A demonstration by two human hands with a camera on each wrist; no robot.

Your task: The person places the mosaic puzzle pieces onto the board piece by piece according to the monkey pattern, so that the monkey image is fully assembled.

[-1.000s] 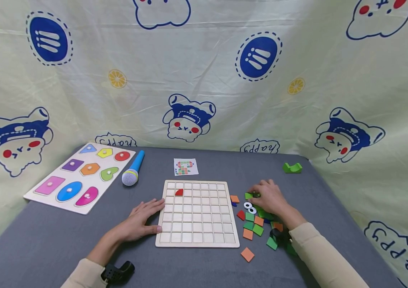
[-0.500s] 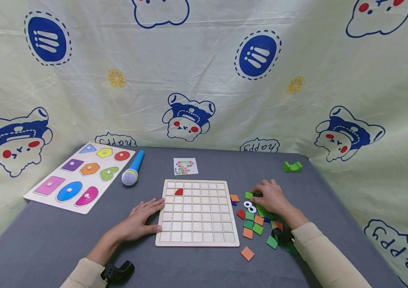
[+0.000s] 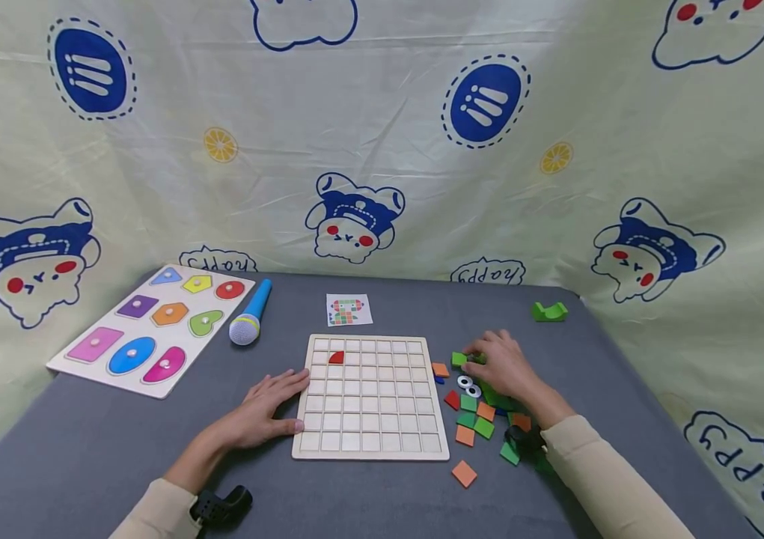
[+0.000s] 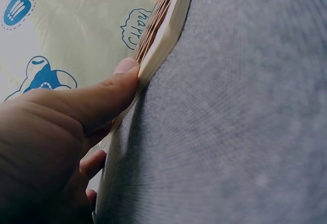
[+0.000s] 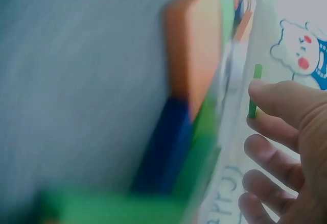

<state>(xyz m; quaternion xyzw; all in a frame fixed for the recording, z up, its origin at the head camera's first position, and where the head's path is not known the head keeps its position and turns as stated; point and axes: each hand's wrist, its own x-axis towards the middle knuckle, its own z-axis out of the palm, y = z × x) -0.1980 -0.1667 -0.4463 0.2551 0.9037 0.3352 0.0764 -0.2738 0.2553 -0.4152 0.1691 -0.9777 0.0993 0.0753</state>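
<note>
My left hand [image 3: 263, 412] rests at the left edge of a pale wooden grid board [image 3: 355, 457]. Its thumb [image 4: 125, 78] presses against the board's side, with the fingers along the edge. One red quarter-round piece [image 3: 337, 358] sits in a cell near the board's top left. Right of the board, my right hand [image 3: 504, 367] pinches a thin green tile [image 5: 256, 91] between thumb and index finger. The other fingers are spread loosely. Below that hand lie two white rings [image 3: 465, 382] and a loose pile of coloured pieces, including an orange tile [image 3: 465, 473] nearest the front.
A picture card [image 3: 349, 309] lies behind the board. To the left are a blue toy microphone [image 3: 250, 311] and a white shape puzzle [image 3: 61, 366]. A green curved block [image 3: 549, 312] stands at the back right. Printed cloth [image 3: 382, 142] hangs behind the table.
My right hand has moved slightly left, and the green tile at its fingertips has shifted left and away with it. My left hand stays at the board's edge.
</note>
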